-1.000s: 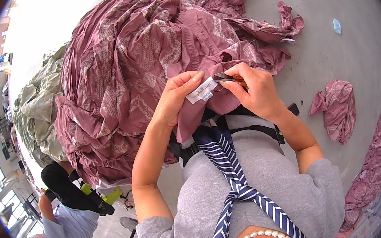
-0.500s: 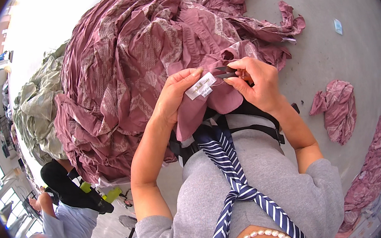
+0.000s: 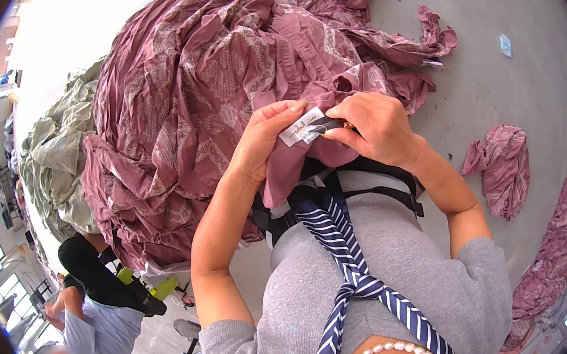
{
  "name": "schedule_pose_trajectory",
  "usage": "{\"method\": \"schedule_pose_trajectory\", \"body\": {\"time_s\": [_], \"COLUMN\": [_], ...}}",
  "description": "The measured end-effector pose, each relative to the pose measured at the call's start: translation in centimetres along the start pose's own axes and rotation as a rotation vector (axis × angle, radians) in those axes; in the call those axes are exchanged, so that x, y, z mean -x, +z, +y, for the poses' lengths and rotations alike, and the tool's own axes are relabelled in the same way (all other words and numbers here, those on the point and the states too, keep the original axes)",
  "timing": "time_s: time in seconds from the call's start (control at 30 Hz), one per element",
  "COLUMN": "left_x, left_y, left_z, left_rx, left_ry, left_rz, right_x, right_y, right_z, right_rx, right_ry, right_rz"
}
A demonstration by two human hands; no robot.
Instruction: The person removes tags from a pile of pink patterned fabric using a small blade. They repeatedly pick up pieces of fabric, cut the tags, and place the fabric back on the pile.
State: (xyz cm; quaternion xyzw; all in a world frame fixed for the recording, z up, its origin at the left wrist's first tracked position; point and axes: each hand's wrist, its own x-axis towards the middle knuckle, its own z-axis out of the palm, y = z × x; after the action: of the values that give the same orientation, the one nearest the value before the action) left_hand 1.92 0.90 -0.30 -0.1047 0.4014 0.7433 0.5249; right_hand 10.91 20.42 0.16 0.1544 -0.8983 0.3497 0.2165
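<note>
My left hand (image 3: 259,136) is closed in a pinch on the edge of a mauve patterned garment (image 3: 279,167), right beside a white sewn-in label (image 3: 290,135). My right hand (image 3: 381,131) is closed round a pair of dark-bladed thread snips (image 3: 326,125). The blades point left and lie over the right part of the label, close to a smaller white tag under it. Most of the snips' handle is hidden in my fingers. A fine thread shows above the label.
A large heap of mauve fabric (image 3: 170,99) fills the space ahead, with pale green fabric (image 3: 60,153) to its left. On the grey floor (image 3: 470,93) at right lie a mauve bundle (image 3: 506,169) and a small pale-blue piece (image 3: 505,45). A seated person (image 3: 108,330) is at lower left.
My right hand has moved slightly left, taking the snips from beside the label to over it. The blades, apart before, now look closer together. My left hand keeps its pinch.
</note>
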Motion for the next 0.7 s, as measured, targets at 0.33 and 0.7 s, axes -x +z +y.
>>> {"method": "schedule_pose_trajectory", "body": {"time_s": [0.33, 0.7], "left_x": [0.2, 1.0], "left_y": [0.0, 0.1], "left_z": [0.8, 1.8], "left_rx": [-0.107, -0.198], "left_ry": [-0.018, -0.011], "left_rz": [0.033, 0.027], "right_x": [-1.0, -2.1], "right_y": [-1.1, 0.4], "right_z": [-0.1, -2.5], "right_rx": [-0.092, 0.026], "right_ry": [0.143, -0.089], "right_rz": [0.107, -0.146]}}
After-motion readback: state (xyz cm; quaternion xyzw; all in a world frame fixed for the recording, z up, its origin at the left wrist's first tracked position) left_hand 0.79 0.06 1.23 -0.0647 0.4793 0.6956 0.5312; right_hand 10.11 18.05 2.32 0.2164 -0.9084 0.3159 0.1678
